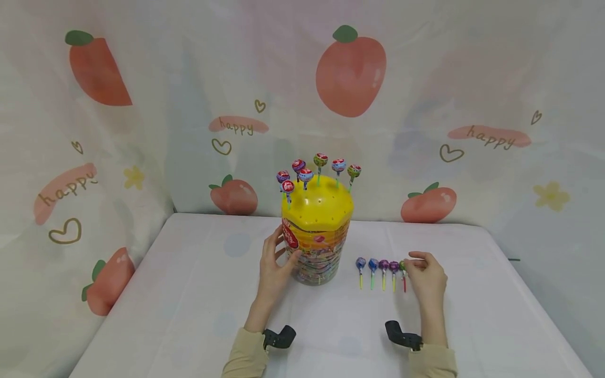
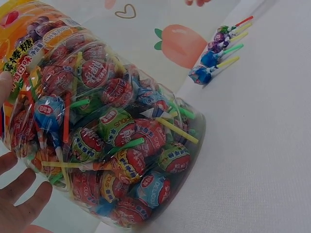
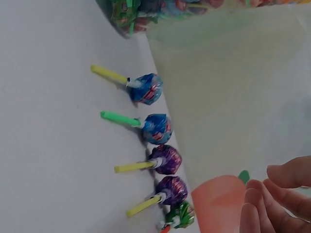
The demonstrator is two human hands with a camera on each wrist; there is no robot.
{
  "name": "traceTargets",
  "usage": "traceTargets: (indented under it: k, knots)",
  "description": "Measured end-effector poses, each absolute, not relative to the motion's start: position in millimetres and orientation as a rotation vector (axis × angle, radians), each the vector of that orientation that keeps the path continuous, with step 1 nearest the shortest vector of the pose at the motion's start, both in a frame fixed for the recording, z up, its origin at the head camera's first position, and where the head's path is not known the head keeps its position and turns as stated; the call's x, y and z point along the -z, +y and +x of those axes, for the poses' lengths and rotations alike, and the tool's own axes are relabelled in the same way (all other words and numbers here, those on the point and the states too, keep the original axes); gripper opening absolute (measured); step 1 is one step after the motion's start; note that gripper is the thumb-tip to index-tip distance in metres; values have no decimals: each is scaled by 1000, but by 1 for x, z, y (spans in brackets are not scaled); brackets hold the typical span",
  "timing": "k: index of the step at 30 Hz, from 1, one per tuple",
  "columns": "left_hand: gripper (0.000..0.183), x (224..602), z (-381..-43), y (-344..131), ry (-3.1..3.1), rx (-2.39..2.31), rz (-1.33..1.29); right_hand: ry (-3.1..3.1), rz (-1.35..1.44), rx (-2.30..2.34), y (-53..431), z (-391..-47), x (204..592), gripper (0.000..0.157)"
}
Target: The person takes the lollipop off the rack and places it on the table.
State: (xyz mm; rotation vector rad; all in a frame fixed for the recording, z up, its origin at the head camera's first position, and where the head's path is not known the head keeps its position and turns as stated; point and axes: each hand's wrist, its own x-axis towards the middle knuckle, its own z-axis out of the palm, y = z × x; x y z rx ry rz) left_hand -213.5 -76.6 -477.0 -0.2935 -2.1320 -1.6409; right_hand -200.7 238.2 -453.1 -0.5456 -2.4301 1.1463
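Observation:
My left hand (image 1: 275, 270) rests against the left side of a clear candy jar (image 1: 315, 265), thumb at the front, fingers spread along its side. Wrapped lollipops fill the jar, as the left wrist view shows. Several more lollipops (image 1: 320, 160) stand upright, sticks down, in the holes of its yellow lid (image 1: 321, 210). Right of the jar lies a row of lollipops: blue (image 3: 146, 89), purple (image 3: 166, 159) and, at the right end, green (image 3: 181, 215) with a red stick. Just beside the green one is my right hand (image 1: 427, 275), its fingers loosely bent and seemingly holding nothing.
A white cloth covers the table (image 1: 189, 304). Its far edge meets a printed backdrop (image 1: 293, 68) with peaches, hearts and "happy" lettering. Black wrist mounts (image 1: 280, 337) sit below both hands. More holes show in the lid's front part.

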Motion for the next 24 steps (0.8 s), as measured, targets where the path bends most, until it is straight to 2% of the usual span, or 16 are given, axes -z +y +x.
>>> traceTargets:
  k: [13, 24]
  knots:
    - [73, 477, -212, -77, -2162, 1617, -280, -2252, -305, -1233, 202, -186, 414, 21]
    - [72, 474, -212, -77, -2161, 1643, -280, -2017, -93, -1390, 171, -199, 400, 20]
